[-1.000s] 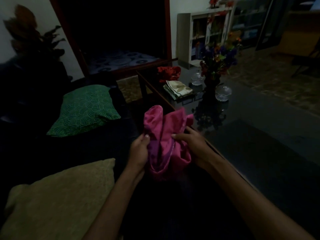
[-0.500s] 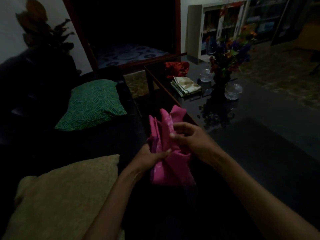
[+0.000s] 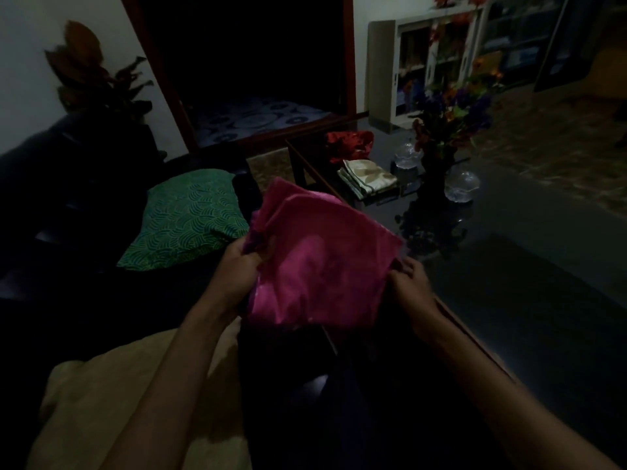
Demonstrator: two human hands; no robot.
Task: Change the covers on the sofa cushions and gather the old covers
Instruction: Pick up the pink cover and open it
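**Dark sofa and glass-topped table, and what rests on each**

A dark, almost black sofa (image 3: 84,300) fills the left side. On its seat lies a green cushion with a scalloped wave pattern (image 3: 190,220), flat and slightly tilted. Nearer the camera a plain tan cushion (image 3: 112,401) rests on the same seat, well apart from the green one.

To the right stands a low table with a dark, reflective glass top and wooden edge (image 3: 526,300). Near its far end lie a crumpled red cloth (image 3: 349,145) and, just beside it, a folded cream cloth with green trim (image 3: 368,178). Close by stand a dark vase of mixed flowers (image 3: 441,154) and two clear glass pieces (image 3: 461,186).
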